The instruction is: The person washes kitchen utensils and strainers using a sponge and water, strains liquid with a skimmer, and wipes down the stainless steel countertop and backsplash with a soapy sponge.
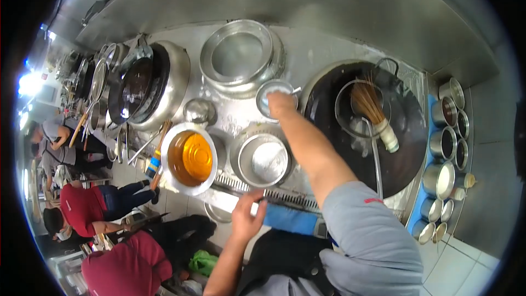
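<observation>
My right hand (280,104) reaches across the stove top to a small metal bowl (262,111). Its fingers are curled down over the inside of the bowl, and what they grip is hidden; a short handle (297,90) sticks out at the bowl's right rim. Close to the stove's front edge, my left hand (247,216) is held with thumb and fingers apart, holding nothing. Just beyond it stands a metal pot (264,159). A metal basin with amber liquid (196,156) is to its left.
At right, a large dark wok (329,148) holds a bamboo brush (368,101), a strainer and a ladle (377,159). Several seasoning containers (438,180) line the right side. Stacked metal basins (236,55) stand behind. People in red shirts (126,266) work at lower left.
</observation>
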Motion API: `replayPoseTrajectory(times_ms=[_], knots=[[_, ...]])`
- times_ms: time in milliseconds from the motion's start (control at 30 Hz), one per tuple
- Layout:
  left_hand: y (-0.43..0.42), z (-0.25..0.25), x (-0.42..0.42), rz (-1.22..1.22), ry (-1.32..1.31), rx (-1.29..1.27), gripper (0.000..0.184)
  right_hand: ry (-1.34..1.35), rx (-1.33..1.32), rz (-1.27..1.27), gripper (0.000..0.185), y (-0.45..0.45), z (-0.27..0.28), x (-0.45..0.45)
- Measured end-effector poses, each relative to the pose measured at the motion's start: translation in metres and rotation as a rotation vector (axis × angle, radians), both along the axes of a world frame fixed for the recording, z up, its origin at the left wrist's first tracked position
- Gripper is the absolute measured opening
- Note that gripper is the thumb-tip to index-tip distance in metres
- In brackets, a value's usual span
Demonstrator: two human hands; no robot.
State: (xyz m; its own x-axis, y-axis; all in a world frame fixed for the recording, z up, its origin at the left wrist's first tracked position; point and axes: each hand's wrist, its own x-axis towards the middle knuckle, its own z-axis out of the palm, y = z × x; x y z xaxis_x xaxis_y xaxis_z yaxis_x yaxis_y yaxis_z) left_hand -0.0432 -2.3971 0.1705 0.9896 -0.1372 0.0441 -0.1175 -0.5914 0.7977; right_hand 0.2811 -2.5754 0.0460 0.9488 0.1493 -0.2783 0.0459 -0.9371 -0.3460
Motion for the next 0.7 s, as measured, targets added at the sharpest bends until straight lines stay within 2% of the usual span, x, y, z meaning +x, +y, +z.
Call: replayPoseTrajectory(times_ms=[33,167,233,300,400,467,567,633,667,700], knots=[[0.003,0.002,-0.005,0.030,0.020,0.002,0.023,0.085,-0.018,0.007,0.027,0.004,-0.016,0.007],[0.032,-0.014,-0.029,0.251,0.125,-0.015,0.025,0.085,-0.064,0.141,0.025,0.017,-0.047,0.020],[0.048,-0.026,-0.034,0.358,0.141,0.002,0.026,0.107,-0.060,0.198,0.024,0.006,-0.045,0.035],[0.070,-0.040,-0.031,0.443,0.147,-0.003,0.025,0.150,-0.024,0.266,0.025,-0.006,-0.013,0.047],[0.090,-0.046,-0.015,0.515,0.219,0.050,0.025,0.226,-0.064,0.378,0.026,-0.038,0.086,0.095],[0.108,-0.067,-0.010,0.491,0.198,0.118,0.025,0.291,0.273,0.187,0.024,-0.095,0.123,0.118],[0.126,-0.091,-0.003,0.477,0.228,0.208,0.021,0.005,0.646,-0.107,0.038,-0.198,0.172,0.130],[0.137,-0.107,0.000,0.476,0.261,0.242,0.021,-0.267,0.676,-0.287,0.038,-0.256,0.207,0.128],[0.140,-0.110,0.001,0.462,0.299,0.264,0.021,-0.538,0.492,-0.220,0.037,-0.289,0.214,0.134],[0.140,-0.112,0.002,0.447,0.341,0.288,0.020,-0.674,0.416,-0.277,0.037,-0.308,0.231,0.133]])
